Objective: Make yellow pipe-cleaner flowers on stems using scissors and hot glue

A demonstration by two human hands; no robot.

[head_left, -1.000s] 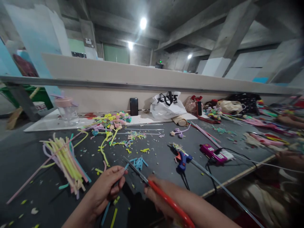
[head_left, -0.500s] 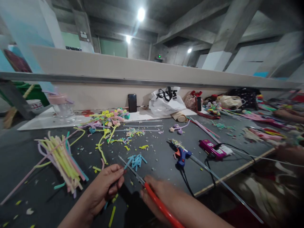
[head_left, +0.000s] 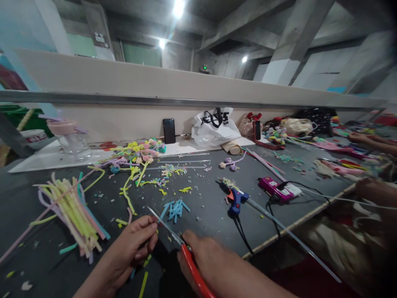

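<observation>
Left hand (head_left: pixel 132 250) is curled in, fingers pinched narrow on a thin blue pipe cleaner strip (head_left: pixel 133 272). Most of the strip is hidden under the palm, just a bit pokes out below the hand.

Right hand (head_left: pixel 206 263) is wrapped around the red handles of the scissors (head_left: pixel 178 244), w/ the metal blades pointing up-left toward the left fingertips. Blades look nearly closed, tip right beside the left thumb. Can't tell if they're actually on the strip or not.

Both hands sit at the near edge of the dark table (head_left: pixel 204 215). Just past the blade tips there's a small pile of cut blue bits (head_left: pixel 175 208). To the left, a big bundle of yellow/pink/blue pipe cleaners (head_left: pixel 70 209), and further back a bunch of finished fuzzy flowers (head_left: pixel 139 151).

Right of the hands: a blue glue gun (head_left: pixel 235 198) lying on the table, next to it a pink box thing (head_left: pixel 274 187) w/ cables. At the back wall a phone (head_left: pixel 169 130) stands upright beside a white plastic bag (head_left: pixel 214 128). Somebody else's hand (head_left: pixel 359 137) is at the far right.
</observation>
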